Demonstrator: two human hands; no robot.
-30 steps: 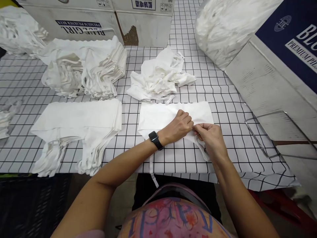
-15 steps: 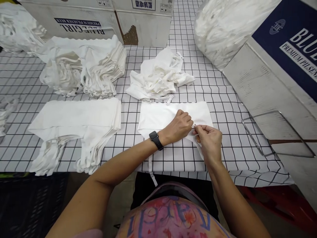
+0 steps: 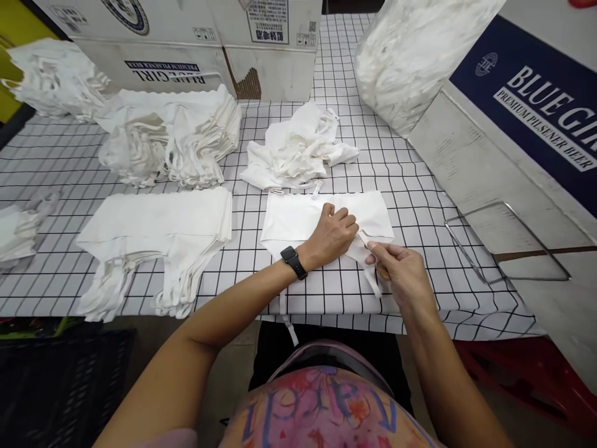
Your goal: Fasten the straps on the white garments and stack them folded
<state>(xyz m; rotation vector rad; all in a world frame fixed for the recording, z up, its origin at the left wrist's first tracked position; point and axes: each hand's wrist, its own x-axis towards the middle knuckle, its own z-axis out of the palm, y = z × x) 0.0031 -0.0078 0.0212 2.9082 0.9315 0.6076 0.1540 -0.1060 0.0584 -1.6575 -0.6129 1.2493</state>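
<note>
Right hand (image 3: 403,270): thumb and finger pinch small white tag (image 3: 362,238), apparently keeping it clear of cloth. Left hand (image 3: 332,233): curled on white garment (image 3: 290,218), likely steadying it; fingertips hidden, cannot tell whether cloth is gripped. Garment flat on checked tablecloth (image 3: 413,186), directly before person, presumably for reach; strap (image 3: 291,330) hangs over near edge. Crumpled pile (image 3: 298,149) just beyond. Left: garment stack (image 3: 161,218), edges roughly aligned, seemingly for order.

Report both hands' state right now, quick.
Left hand: closed, curled over the flat white cloth garment; whether it grips anything is hidden.
Right hand: closed, pinching a narrow white strip.
</note>
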